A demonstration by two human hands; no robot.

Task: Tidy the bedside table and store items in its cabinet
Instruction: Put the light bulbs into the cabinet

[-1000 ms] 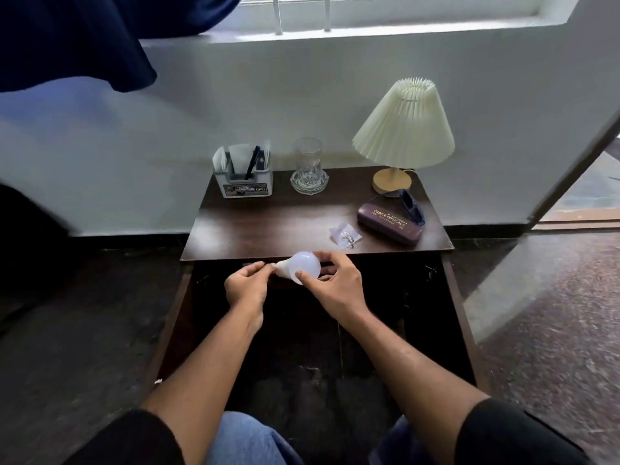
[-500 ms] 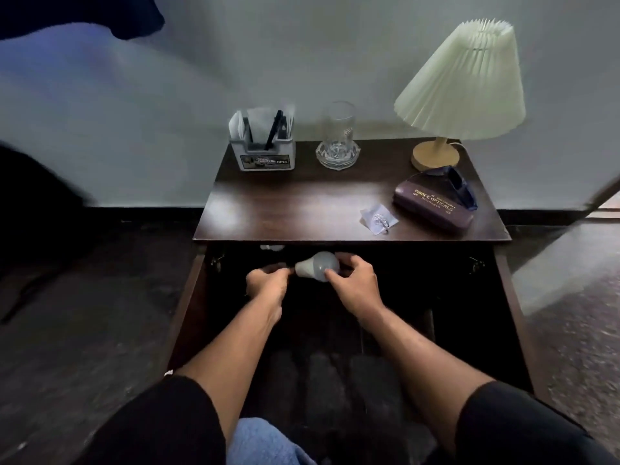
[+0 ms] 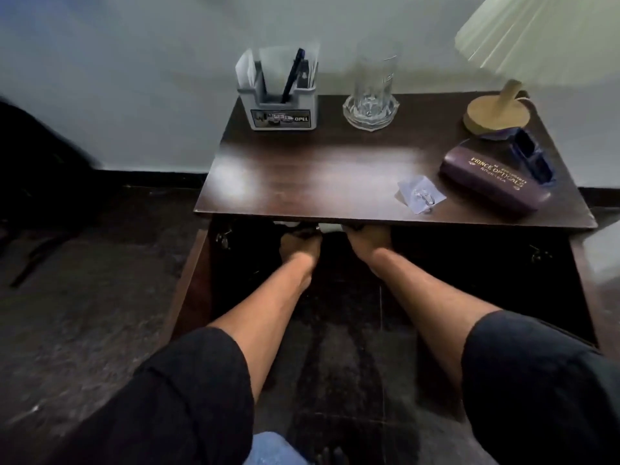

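both hands reach into the open cabinet [image 3: 469, 263] right under the front edge of the surface [image 3: 335, 169]. left hand [image 3: 299, 245] and right hand [image 3: 367, 241] sit close together, fingers tucked under that edge, so can't tell if they're closed on anything. a pale sliver just under the edge, between the hands, is prob the bulb [image 3: 330, 227]; most of it is hidden. judging by the pose, two hands are used to steady a fragile round thing while it's set inside, low & w/o knocking it.

still on the surface, relative to the lamp [image 3: 496, 109]: glasses case [image 3: 495, 182] just in front of its base, w/ a dark blue item [image 3: 533, 159] touching the case's far side; small clear packet [image 3: 422, 194] in front-left of the lamp, near the case; glass [image 3: 370, 95] to its left; pen holder [image 3: 283, 102] further left. these prob wait their turn.

vs half a sec ago: bulb was plainly visible betw the hands below the edge; now hands & bulb have gone deeper under it, and the view has dropped closer.
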